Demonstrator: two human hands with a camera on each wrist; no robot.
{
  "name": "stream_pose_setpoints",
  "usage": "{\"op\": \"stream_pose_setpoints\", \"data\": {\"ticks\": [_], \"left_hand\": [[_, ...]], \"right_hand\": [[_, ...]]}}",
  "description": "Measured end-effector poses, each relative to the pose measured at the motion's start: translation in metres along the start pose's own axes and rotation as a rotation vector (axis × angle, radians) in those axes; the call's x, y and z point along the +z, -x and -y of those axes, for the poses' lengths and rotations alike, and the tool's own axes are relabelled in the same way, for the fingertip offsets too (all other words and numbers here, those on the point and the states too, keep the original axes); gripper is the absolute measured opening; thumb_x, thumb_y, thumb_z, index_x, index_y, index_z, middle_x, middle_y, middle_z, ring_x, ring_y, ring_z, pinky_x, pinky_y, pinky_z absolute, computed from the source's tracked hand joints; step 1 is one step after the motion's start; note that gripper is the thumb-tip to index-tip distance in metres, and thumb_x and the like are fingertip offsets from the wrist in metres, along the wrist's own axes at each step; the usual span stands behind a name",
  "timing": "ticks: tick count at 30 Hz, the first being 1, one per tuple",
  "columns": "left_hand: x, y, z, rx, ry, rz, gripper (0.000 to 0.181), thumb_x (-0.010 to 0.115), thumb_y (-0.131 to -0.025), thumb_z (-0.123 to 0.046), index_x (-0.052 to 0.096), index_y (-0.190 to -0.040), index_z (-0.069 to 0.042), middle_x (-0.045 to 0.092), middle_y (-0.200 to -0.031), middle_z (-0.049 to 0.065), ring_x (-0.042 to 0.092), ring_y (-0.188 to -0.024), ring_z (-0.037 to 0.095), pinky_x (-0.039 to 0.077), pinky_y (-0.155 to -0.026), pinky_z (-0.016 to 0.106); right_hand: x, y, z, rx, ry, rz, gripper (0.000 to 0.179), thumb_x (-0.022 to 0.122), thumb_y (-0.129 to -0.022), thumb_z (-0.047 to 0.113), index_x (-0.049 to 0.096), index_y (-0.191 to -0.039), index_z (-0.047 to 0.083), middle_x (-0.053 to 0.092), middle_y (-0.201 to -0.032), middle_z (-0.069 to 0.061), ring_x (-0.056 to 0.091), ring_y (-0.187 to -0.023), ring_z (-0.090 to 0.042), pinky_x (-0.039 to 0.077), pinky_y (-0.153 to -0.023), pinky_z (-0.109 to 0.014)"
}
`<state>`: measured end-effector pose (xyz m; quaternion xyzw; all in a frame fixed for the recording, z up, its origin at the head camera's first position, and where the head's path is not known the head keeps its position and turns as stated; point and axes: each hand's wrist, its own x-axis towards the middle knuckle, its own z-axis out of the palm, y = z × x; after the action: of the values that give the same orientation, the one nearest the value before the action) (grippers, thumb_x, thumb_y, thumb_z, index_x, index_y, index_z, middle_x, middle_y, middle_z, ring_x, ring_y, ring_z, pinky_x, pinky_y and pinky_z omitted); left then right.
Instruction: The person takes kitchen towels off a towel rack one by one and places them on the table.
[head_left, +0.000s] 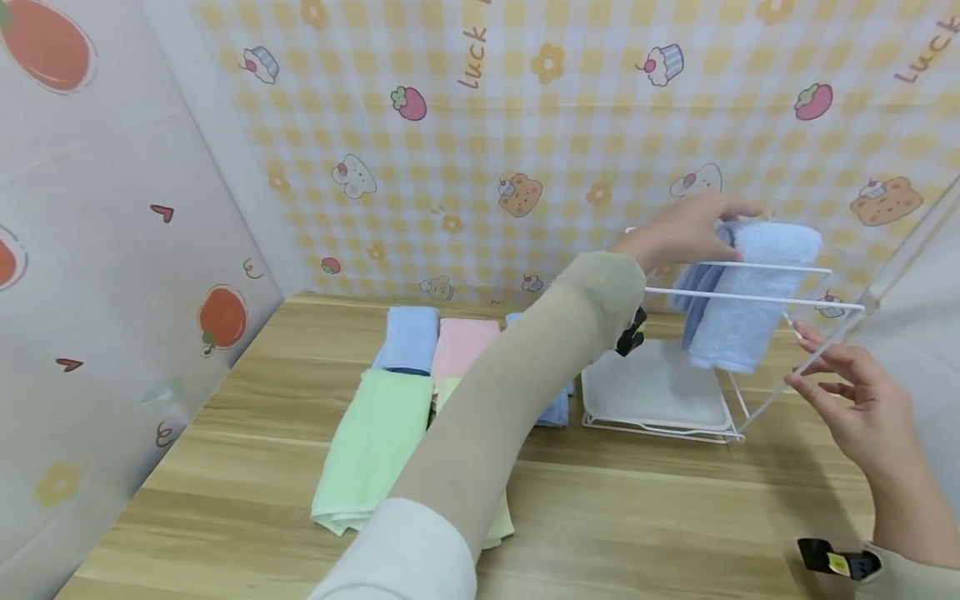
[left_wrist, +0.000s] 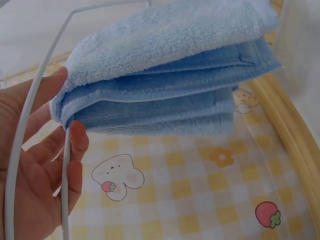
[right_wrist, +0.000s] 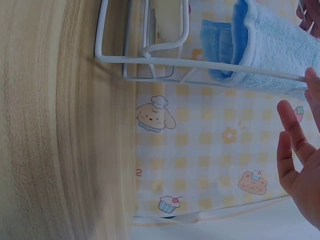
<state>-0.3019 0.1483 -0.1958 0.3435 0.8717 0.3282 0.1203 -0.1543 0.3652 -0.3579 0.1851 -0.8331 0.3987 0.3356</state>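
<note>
A light blue towel hangs folded over a top bar of a white wire rack. My left hand pinches the towel's fold at the bar, thumb and fingers on either side. In the left wrist view, the fingers of that hand curl by the thin bar, while the towel shows several layers hanging away from them. Over at the rack's right side, my right hand holds the slanting side wire between thumb and fingers. The right wrist view shows its fingertips at the wire, with other fingers loosely extended.
A white tray sits in the rack's base. Folded towels lie to the left: green, blue, pink, and a yellow one partly behind my left arm. The wooden table meets a patterned wall covering.
</note>
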Motion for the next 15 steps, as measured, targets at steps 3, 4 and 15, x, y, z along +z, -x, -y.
{"op": "stream_pose_setpoints", "data": {"ticks": [3,4,15], "left_hand": [[-0.0002,-0.0003,-0.0006,-0.029,-0.013,-0.007,0.065,0.074,-0.091,-0.023,0.045,-0.149,-0.032,0.052,-0.145,-0.018,0.046,-0.131,-0.005,0.035,-0.105,0.009],[-0.0001,-0.0004,-0.0005,-0.043,-0.006,-0.013,0.065,0.075,-0.090,-0.023,0.046,-0.148,-0.033,0.053,-0.144,-0.018,0.047,-0.130,-0.005,0.035,-0.105,0.009],[-0.0034,-0.0044,0.0045,-0.041,-0.164,-0.081,0.025,0.075,-0.090,-0.029,0.068,-0.113,-0.022,0.062,-0.103,-0.012,0.053,-0.096,-0.002,0.038,-0.082,0.009]], "right_hand": [[-0.0004,0.0008,-0.0001,0.001,0.003,0.004,0.030,0.065,-0.079,-0.025,0.052,-0.105,-0.019,0.061,-0.131,0.025,0.059,-0.087,0.014,0.044,-0.073,0.000],[-0.0005,0.0010,0.0000,0.002,0.000,0.007,0.030,0.065,-0.079,-0.026,0.051,-0.105,-0.019,0.061,-0.131,0.024,0.059,-0.086,0.014,0.044,-0.073,0.000],[0.0012,0.0003,-0.0025,-0.015,-0.037,0.015,0.029,0.065,-0.083,-0.020,0.049,-0.107,-0.020,0.061,-0.135,0.017,0.059,-0.083,0.009,0.045,-0.074,-0.001]]}}
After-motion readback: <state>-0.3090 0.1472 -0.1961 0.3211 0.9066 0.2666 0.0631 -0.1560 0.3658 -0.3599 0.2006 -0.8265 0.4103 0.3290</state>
